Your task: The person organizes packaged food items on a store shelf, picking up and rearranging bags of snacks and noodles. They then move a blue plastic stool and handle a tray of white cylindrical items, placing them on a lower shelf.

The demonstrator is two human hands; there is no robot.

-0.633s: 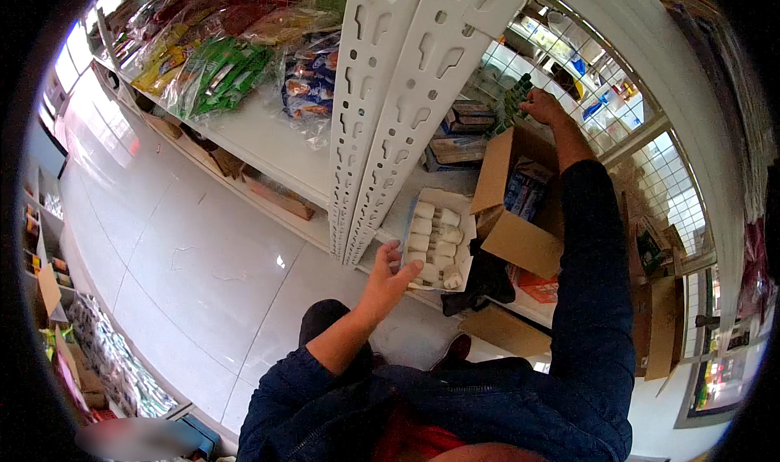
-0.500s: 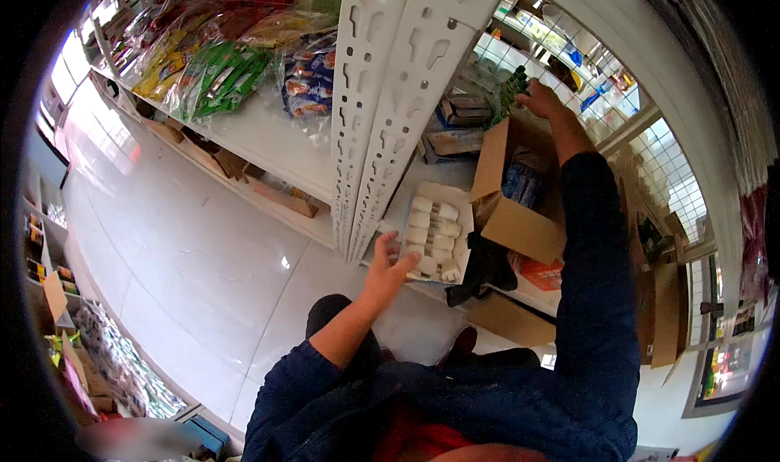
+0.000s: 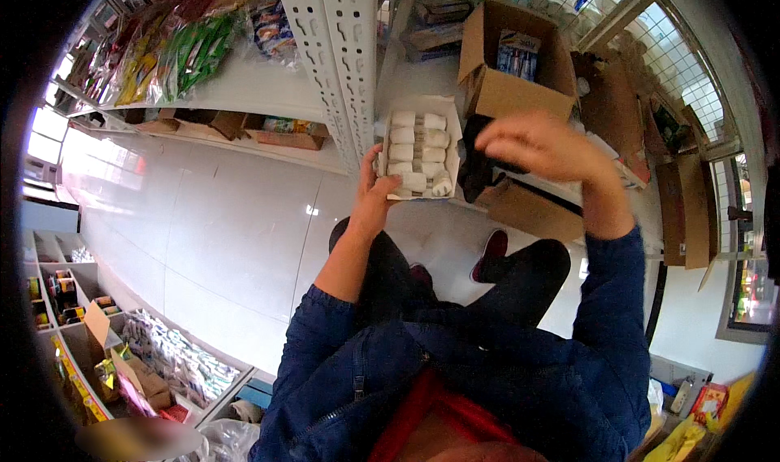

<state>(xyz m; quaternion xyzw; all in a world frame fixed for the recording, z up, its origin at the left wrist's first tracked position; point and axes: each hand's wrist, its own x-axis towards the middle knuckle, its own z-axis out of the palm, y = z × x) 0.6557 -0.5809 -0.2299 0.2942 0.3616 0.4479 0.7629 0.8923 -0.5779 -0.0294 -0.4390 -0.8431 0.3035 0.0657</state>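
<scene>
While the left hand (image 3: 374,194) grips the white box (image 3: 452,141) at its eight o'clock corner, thumb over the rim, the right hand (image 3: 548,147) hangs blurred to the box's three o'clock, beyond a black bag (image 3: 472,169); I cannot tell whether it is open. The step in hand looks like steadying the box, and the next move seems to call for keeping it level, since its top is open. It holds two columns of white pieces (image 3: 403,135). At one o'clock, an open brown carton (image 3: 520,96) contains blue-and-white packs (image 3: 517,53).
</scene>
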